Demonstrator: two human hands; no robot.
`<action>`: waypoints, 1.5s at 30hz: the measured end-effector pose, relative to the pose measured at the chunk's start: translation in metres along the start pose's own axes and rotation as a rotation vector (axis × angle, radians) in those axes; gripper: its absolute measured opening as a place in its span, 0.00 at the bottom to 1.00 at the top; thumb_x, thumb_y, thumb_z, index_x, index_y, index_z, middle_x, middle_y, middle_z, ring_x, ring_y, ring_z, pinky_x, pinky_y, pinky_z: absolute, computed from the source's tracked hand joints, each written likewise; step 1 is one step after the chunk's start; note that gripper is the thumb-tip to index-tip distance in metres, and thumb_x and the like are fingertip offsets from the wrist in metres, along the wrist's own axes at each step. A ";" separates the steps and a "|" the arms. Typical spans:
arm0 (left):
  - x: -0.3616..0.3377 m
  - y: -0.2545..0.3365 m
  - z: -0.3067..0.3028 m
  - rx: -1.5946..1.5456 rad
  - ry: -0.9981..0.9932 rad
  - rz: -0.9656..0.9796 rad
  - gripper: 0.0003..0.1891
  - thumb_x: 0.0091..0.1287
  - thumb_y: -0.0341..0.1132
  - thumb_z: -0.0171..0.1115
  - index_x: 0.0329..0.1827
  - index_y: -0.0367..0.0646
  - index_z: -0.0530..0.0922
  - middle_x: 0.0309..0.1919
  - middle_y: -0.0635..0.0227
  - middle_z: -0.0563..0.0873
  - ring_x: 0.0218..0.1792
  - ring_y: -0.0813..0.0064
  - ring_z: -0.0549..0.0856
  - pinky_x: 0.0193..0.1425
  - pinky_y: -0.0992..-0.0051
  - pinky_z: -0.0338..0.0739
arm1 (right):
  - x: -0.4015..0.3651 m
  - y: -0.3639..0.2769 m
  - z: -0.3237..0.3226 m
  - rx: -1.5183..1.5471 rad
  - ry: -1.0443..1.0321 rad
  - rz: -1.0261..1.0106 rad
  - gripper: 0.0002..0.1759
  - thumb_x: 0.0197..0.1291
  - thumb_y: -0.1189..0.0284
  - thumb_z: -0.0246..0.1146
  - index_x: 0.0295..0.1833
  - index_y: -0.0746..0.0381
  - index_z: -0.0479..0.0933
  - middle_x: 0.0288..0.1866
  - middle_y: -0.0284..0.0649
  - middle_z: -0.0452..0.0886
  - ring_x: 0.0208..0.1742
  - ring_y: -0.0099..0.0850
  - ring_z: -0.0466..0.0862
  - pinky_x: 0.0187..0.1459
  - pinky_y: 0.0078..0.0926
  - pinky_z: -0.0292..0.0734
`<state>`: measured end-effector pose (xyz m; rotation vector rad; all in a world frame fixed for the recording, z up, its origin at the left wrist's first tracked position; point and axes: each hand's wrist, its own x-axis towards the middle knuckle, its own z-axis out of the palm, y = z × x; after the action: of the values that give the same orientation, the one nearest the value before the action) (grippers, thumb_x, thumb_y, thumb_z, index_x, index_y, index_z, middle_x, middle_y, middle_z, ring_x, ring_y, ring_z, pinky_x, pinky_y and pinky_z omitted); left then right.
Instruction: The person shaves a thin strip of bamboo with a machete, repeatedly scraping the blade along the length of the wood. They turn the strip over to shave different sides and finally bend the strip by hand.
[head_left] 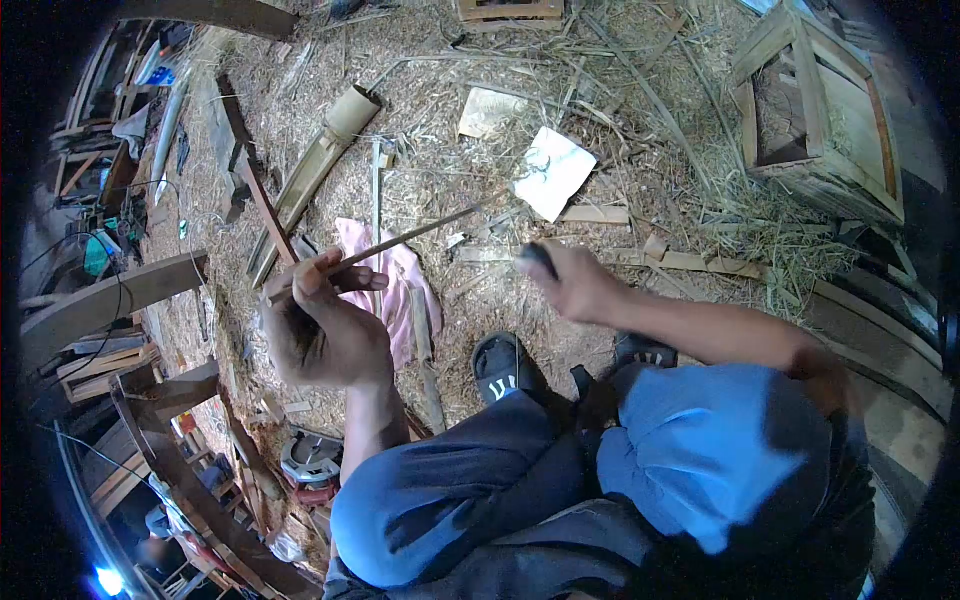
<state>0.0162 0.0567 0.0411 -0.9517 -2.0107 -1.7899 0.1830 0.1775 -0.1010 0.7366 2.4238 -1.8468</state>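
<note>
My left hand, palm turned up, pinches a thin brown stick between thumb and fingers. The stick slants up and to the right, its far end over the littered ground near a white sheet. To the right, my right hand is closed around a black handle; what the handle belongs to is hidden or blurred. The two hands are apart, and the black handle does not touch the stick. Below the left hand a pink cloth lies on the ground.
Wood shavings and straw cover the floor. A split bamboo length lies at upper left, a wooden frame box stands at upper right. A circular saw sits at lower left, near curved timbers. My sandalled foot is close below.
</note>
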 end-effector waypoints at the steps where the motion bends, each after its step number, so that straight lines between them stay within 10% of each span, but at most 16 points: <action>1: -0.001 0.000 0.001 -0.006 0.004 0.001 0.17 0.73 0.39 0.55 0.37 0.28 0.72 0.26 0.51 0.82 0.16 0.70 0.82 0.18 0.74 0.80 | 0.001 0.015 -0.002 -0.092 0.076 0.002 0.21 0.71 0.57 0.52 0.42 0.67 0.71 0.20 0.45 0.74 0.22 0.33 0.78 0.25 0.35 0.70; 9: -0.001 0.000 0.006 -0.042 0.045 -0.016 0.16 0.74 0.36 0.54 0.32 0.29 0.73 0.22 0.51 0.81 0.15 0.69 0.79 0.15 0.72 0.77 | -0.012 -0.028 -0.004 0.108 -0.048 -0.345 0.23 0.70 0.54 0.52 0.45 0.67 0.71 0.24 0.49 0.77 0.23 0.39 0.80 0.27 0.39 0.72; 13: 0.000 -0.001 0.006 -0.038 0.112 0.009 0.18 0.74 0.38 0.54 0.31 0.28 0.73 0.20 0.52 0.80 0.13 0.70 0.78 0.14 0.73 0.75 | 0.005 0.056 0.006 -0.018 0.092 0.144 0.25 0.69 0.53 0.54 0.43 0.68 0.75 0.29 0.56 0.80 0.34 0.51 0.83 0.38 0.47 0.75; 19: 0.003 -0.005 -0.001 -0.019 0.033 0.085 0.20 0.74 0.42 0.55 0.33 0.28 0.74 0.18 0.54 0.79 0.13 0.70 0.77 0.14 0.75 0.73 | -0.004 0.055 -0.007 -0.155 0.112 0.101 0.26 0.68 0.53 0.55 0.39 0.69 0.75 0.26 0.54 0.79 0.29 0.49 0.82 0.34 0.45 0.74; 22: 0.003 -0.003 0.001 -0.041 0.021 0.098 0.19 0.74 0.42 0.54 0.34 0.29 0.74 0.18 0.55 0.79 0.13 0.70 0.77 0.14 0.75 0.72 | -0.005 0.006 -0.016 0.031 0.035 0.023 0.21 0.71 0.57 0.54 0.40 0.67 0.75 0.22 0.43 0.75 0.23 0.29 0.77 0.29 0.38 0.71; 31: -0.002 -0.003 -0.003 -0.071 -0.021 0.073 0.15 0.73 0.37 0.54 0.38 0.29 0.70 0.26 0.51 0.81 0.14 0.69 0.81 0.13 0.74 0.79 | -0.007 -0.070 -0.009 0.233 -0.025 -0.463 0.22 0.67 0.57 0.57 0.40 0.70 0.73 0.24 0.53 0.80 0.25 0.43 0.83 0.30 0.41 0.76; 33: -0.002 -0.005 -0.008 0.012 -0.065 0.069 0.15 0.73 0.37 0.54 0.38 0.29 0.70 0.27 0.51 0.81 0.14 0.69 0.81 0.12 0.73 0.79 | -0.008 -0.043 -0.006 0.250 -0.025 -0.240 0.20 0.67 0.59 0.58 0.40 0.68 0.74 0.26 0.53 0.80 0.28 0.43 0.84 0.31 0.41 0.75; 34: -0.002 -0.003 -0.009 0.015 -0.064 0.071 0.15 0.73 0.37 0.54 0.38 0.29 0.70 0.27 0.51 0.81 0.14 0.69 0.81 0.12 0.73 0.79 | -0.004 -0.015 0.002 0.137 0.042 -0.147 0.21 0.72 0.56 0.51 0.37 0.64 0.71 0.19 0.35 0.71 0.19 0.28 0.72 0.24 0.33 0.68; 37: -0.002 -0.001 -0.003 -0.064 -0.080 0.126 0.15 0.73 0.38 0.54 0.37 0.30 0.69 0.26 0.52 0.81 0.14 0.68 0.81 0.13 0.71 0.80 | -0.002 0.016 -0.009 0.048 0.017 0.154 0.24 0.72 0.54 0.49 0.34 0.65 0.69 0.19 0.39 0.70 0.19 0.31 0.71 0.24 0.37 0.66; 45: -0.005 -0.005 0.003 -0.137 -0.026 0.026 0.14 0.73 0.36 0.55 0.39 0.29 0.69 0.28 0.46 0.81 0.14 0.67 0.80 0.15 0.70 0.80 | -0.014 -0.071 -0.022 0.257 -0.082 -0.340 0.21 0.69 0.56 0.54 0.40 0.67 0.74 0.25 0.46 0.77 0.25 0.37 0.78 0.31 0.36 0.72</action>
<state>0.0169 0.0581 0.0338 -1.0411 -1.9017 -1.9308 0.1749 0.1789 -0.0258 0.2532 2.4078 -2.2884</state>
